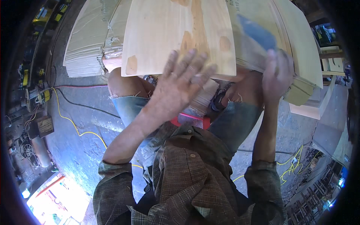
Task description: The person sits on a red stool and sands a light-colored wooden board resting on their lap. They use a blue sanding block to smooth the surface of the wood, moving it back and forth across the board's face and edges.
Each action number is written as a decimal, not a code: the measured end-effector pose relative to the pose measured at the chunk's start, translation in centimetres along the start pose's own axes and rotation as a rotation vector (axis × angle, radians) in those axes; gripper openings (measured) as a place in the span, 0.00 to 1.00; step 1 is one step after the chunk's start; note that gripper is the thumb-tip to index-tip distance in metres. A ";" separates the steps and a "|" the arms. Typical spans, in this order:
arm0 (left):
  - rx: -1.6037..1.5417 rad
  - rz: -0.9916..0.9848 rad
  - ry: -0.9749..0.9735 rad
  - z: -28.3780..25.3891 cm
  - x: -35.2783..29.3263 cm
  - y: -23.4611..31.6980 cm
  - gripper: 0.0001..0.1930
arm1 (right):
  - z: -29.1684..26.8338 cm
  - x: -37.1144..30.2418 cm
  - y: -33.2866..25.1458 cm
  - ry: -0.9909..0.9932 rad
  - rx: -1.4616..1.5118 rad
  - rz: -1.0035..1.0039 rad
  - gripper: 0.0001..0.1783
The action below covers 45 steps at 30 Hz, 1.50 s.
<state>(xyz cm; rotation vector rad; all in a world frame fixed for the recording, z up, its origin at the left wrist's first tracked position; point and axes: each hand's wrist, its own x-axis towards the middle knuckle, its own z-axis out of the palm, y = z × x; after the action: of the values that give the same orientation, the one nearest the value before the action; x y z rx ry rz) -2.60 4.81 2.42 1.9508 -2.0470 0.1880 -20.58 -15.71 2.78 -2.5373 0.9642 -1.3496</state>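
Note:
A pale wooden board (161, 30) with several darker tan patches lies before me, its near edge above my knees. My left hand (183, 80) is over the board's near edge, fingers spread and nothing in them. Whether the palm touches the wood I cannot tell. To the right of the board, my right hand (278, 73) is closed at the near end of a flat blue-grey blade like a putty knife (257, 33). Motion blurs both the blade and the fingers, and the grip hides any handle.
Stacked cardboard (84, 48) stands at the left of the board, with more panels (300, 41) at the right. A yellow cord (69, 119) crosses the concrete floor at left; another yellow cable (294, 163) lies coiled at right. Cluttered gear (28, 127) lines the left side.

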 end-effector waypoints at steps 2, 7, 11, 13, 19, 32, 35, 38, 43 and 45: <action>0.073 -0.055 0.007 0.6 0.2 -1.8 0.30 | -0.5 -1.0 -1.4 -0.137 0.045 -0.342 0.11; -0.314 0.011 -0.087 -2.0 2.3 -7.0 0.21 | 0.3 -1.4 -4.7 -0.645 0.167 -0.370 0.25; -0.343 -0.313 0.018 -1.6 8.9 -17.3 0.25 | 1.4 -0.6 -6.8 -0.722 0.119 -0.229 0.35; -0.122 -0.398 -0.037 -0.9 11.4 -21.3 0.26 | 2.9 -1.2 -7.4 -0.655 0.133 -0.229 0.38; 0.140 -0.589 0.089 4.5 11.8 -20.6 0.30 | 3.5 1.0 -8.0 -0.804 0.014 -0.304 0.35; 0.180 -0.611 0.091 4.1 11.1 -20.0 0.31 | 6.8 1.2 -9.2 -0.656 -0.137 -0.342 0.31; 0.145 -0.623 0.095 3.4 10.9 -19.9 0.31 | 10.9 3.5 -7.9 -0.614 -0.058 -0.329 0.32; 0.161 -0.579 0.092 4.2 12.5 -19.8 0.31 | 17.3 10.2 -4.8 -0.414 -0.306 -0.648 0.17; 0.119 -0.515 0.106 5.2 13.0 -20.8 0.31 | 14.5 7.4 -4.5 -0.576 -0.041 -0.436 0.22; 0.176 -0.574 0.095 4.3 10.7 -21.0 0.30 | 10.1 2.2 -6.7 -0.638 0.158 -0.376 0.18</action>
<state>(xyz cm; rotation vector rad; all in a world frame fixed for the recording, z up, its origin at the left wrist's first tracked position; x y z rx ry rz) 17.32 -8.10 -0.78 2.4884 -1.3754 0.3268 -8.58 -13.60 0.81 -2.8109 0.2613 -0.5431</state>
